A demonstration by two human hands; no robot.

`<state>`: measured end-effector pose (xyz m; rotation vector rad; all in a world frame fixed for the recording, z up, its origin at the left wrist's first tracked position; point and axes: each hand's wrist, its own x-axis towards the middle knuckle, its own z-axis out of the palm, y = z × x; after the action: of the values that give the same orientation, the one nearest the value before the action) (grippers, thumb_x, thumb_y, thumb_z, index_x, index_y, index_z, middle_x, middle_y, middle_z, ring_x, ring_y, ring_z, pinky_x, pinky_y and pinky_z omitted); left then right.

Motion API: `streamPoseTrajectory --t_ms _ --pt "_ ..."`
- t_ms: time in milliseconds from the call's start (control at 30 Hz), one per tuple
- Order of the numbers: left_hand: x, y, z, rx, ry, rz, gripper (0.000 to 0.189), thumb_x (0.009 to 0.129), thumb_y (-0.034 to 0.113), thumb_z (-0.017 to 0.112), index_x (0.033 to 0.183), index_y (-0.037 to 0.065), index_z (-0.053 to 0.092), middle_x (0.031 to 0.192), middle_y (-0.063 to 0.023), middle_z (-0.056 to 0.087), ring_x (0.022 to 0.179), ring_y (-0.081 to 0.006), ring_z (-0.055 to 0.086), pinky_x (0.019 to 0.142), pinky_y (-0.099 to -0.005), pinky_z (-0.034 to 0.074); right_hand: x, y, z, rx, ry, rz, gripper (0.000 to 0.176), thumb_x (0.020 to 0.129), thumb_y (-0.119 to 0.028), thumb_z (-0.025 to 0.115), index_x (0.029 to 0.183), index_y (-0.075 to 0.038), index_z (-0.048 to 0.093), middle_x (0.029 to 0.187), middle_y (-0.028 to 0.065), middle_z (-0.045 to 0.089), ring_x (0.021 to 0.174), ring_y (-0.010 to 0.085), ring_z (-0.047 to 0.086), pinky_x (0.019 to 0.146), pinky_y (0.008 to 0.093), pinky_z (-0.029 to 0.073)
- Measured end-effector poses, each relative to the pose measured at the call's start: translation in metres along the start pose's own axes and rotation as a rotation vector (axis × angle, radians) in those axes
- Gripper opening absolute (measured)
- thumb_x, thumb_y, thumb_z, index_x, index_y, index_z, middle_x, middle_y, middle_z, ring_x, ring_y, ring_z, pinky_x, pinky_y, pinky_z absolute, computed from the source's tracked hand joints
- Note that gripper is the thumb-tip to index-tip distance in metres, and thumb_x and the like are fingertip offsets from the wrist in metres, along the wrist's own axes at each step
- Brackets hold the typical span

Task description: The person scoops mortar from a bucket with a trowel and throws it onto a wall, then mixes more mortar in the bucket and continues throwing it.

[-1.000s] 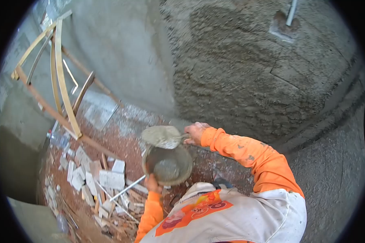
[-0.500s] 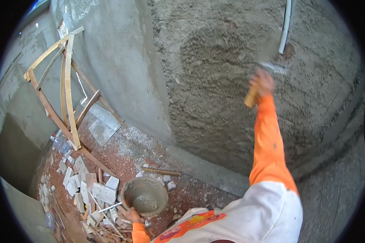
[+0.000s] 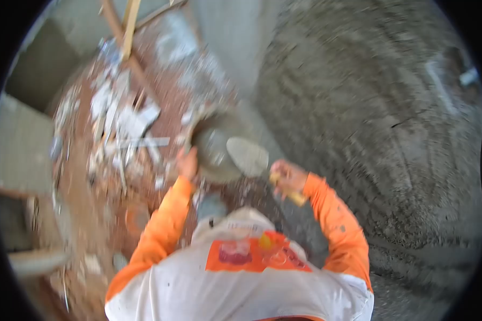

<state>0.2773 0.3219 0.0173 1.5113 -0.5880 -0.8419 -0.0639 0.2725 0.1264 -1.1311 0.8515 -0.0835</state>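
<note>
- Left hand (image 3: pixel 187 162) closed on the rim of the mortar pan (image 3: pixel 213 152), centre frame.
- Right hand (image 3: pixel 285 178) fisted round the trowel (image 3: pixel 247 155), blade over the pan.
- Wall (image 3: pixel 391 134), right: rough coat on, unsmoothed; more to lay, I'd judge.

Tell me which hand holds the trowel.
The right hand grips the trowel by its yellow handle; the left hand holds the mortar pan at its rim.

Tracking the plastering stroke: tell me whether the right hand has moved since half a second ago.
Yes. The right hand, gripping a yellow-handled trowel, has dropped from high on the rough grey rendered wall to the round mortar pan.
</note>
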Motion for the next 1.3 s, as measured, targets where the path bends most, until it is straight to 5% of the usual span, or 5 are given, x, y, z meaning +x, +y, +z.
streamPoseTrajectory --t_ms 100,567,900,1100,1300 --pt "-0.042 0.016 0.016 -0.086 -0.038 -0.046 0.018 0.079 0.012 0.053 0.095 0.003 0.058 0.072 -0.0005 0.056 0.064 -0.0102 0.05 0.058 -0.0262 0.043 0.058 0.02 -0.018 -1.078 0.357 -0.367 0.035 0.075 -0.012 0.055 0.107 -0.007 0.042 0.086 0.0162 0.057 0.08 0.0314 0.059 0.069 0.0399 0.049" --pt "-0.117 0.032 -0.044 -0.043 0.446 0.135 0.026 0.068 0.003 0.057 0.094 -0.001 0.057 0.09 -0.0059 0.056 0.069 -0.0106 0.051 0.061 -0.0249 0.044 0.126 -0.049 0.097 -1.91 -0.086 -0.317 0.029 0.078 -0.01 0.047 0.107 -0.006 0.05 0.086 0.0164 0.06 0.081 0.033 0.06 0.069 0.0412 0.048" --pt "-0.202 -0.027 -0.197 -0.036 0.875 0.196 0.021 0.066 0.0 0.054 0.086 -0.006 0.056 0.113 -0.0119 0.048 0.099 -0.0191 0.05 0.079 -0.0258 0.041 0.19 0.019 0.29 -1.913 -0.683 -0.356 0.035 0.081 -0.019 0.048 0.114 -0.007 0.046 0.089 0.0228 0.057 0.079 0.0389 0.057 0.068 0.0454 0.047" --pt "-0.262 -0.024 -0.318 0.073 1.058 0.199 0.019 0.067 -0.001 0.053 0.085 -0.006 0.056 0.114 -0.0107 0.049 0.102 -0.0181 0.049 0.085 -0.0267 0.039 0.246 0.049 0.44 -2.014 -0.213 -0.582 0.029 0.081 -0.02 0.048 0.107 -0.007 0.049 0.09 0.0243 0.057 0.079 0.0374 0.06 0.065 0.0415 0.05" --pt "-0.311 -0.041 -0.451 0.28 1.163 0.248 0.03 0.065 0.0 0.057 0.095 -0.003 0.059 0.111 -0.0097 0.051 0.099 -0.0175 0.051 0.083 -0.0256 0.041 0.268 0.069 0.587 -1.736 -1.172 -0.528 0.027 0.076 -0.021 0.054 0.098 -0.004 0.055 0.083 0.0195 0.06 0.081 0.0339 0.059 0.07 0.041 0.048"
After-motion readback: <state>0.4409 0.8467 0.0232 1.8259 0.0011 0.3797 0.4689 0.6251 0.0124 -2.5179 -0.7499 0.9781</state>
